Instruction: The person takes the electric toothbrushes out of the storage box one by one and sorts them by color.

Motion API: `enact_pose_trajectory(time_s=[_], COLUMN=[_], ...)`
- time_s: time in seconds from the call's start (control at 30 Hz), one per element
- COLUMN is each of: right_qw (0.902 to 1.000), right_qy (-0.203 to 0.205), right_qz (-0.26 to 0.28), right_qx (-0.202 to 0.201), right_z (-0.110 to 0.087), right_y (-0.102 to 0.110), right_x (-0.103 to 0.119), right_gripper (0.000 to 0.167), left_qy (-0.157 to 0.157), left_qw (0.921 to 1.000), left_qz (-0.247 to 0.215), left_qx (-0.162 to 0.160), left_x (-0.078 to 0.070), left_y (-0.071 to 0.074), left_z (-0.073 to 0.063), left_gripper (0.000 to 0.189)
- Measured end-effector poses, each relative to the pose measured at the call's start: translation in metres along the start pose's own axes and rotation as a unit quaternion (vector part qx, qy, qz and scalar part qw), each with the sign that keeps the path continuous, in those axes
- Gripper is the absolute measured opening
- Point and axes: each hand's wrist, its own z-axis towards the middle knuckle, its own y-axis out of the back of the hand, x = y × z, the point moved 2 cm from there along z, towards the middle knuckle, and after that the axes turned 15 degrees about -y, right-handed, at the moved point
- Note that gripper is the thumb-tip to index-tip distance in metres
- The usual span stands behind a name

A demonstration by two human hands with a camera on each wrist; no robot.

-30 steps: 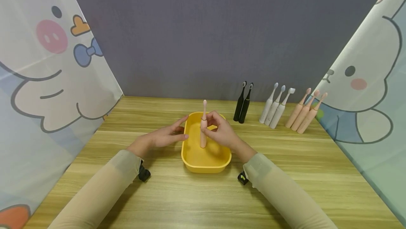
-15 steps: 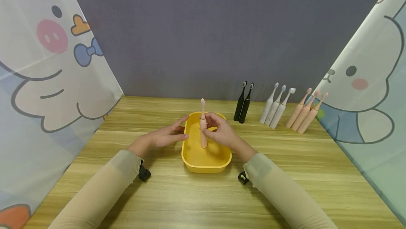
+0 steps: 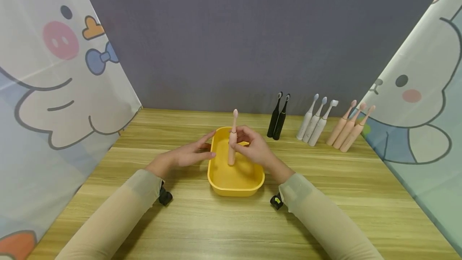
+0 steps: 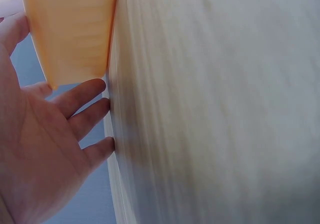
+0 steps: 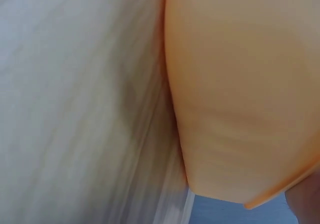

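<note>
A pink electric toothbrush [image 3: 232, 148] stands nearly upright inside a yellow plastic bin [image 3: 234, 192], its brush head upward and leaning slightly right. My right hand [image 3: 255, 148] reaches over the bin's right rim and pinches the toothbrush handle between thumb and fingers. Against the bin's left side, my left hand [image 3: 187, 155] rests with its fingers spread and fairly straight. The left wrist view has the fingertips of that hand [image 4: 45, 139] at the bin's outer wall [image 4: 75, 34] and by the tabletop. Mostly the bin wall [image 5: 240, 94] fills the right wrist view, hiding the toothbrush.
Behind and right on the wooden table [image 3: 216, 228] stand two black toothbrushes [image 3: 277, 121], then three white toothbrushes [image 3: 315, 125], then three pink toothbrushes [image 3: 350, 130]. A grey panel [image 3: 252, 43] closes the back, with cartoon-printed cloths [image 3: 90, 107] at both sides.
The toothbrush in my right hand tilted slightly left, then swung back right, and its base is now a little higher in view. My left hand has stayed at the bin.
</note>
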Motion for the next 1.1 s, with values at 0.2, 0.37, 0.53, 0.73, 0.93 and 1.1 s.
enact_pose_trajectory(time_s=[0.2, 0.37, 0.53, 0.73, 0.93, 1.1], right_qw=[0.9998, 0.9991, 0.9958, 0.9912, 0.9917, 0.9919], right_qy=[0.018, 0.040, 0.085, 0.116, 0.100, 0.089], right_qz=[-0.006, -0.005, 0.012, 0.027, 0.009, 0.024], right_qx=[-0.002, -0.015, -0.032, -0.057, -0.080, -0.087], right_z=[-0.001, -0.006, -0.013, -0.024, -0.041, -0.059], right_y=[0.002, 0.010, 0.026, 0.051, 0.078, 0.101], right_x=[0.003, 0.010, 0.016, 0.020, 0.022, 0.016], right_gripper=[0.039, 0.043, 0.046, 0.046, 0.046, 0.046], left_qy=[0.000, -0.005, -0.011, -0.014, -0.006, -0.005], left_qw=[1.0000, 1.0000, 0.9999, 0.9999, 1.0000, 1.0000], left_qz=[0.006, 0.003, 0.007, 0.006, 0.001, -0.001], left_qx=[0.003, 0.003, 0.004, 0.006, 0.002, 0.001], left_x=[0.001, 0.003, 0.003, 0.002, 0.001, 0.000], left_y=[0.000, -0.001, -0.001, -0.001, 0.000, 0.000], left_z=[0.000, 0.001, 0.001, 0.000, -0.002, -0.001], left_gripper=[0.095, 0.095, 0.096, 0.096, 0.096, 0.096])
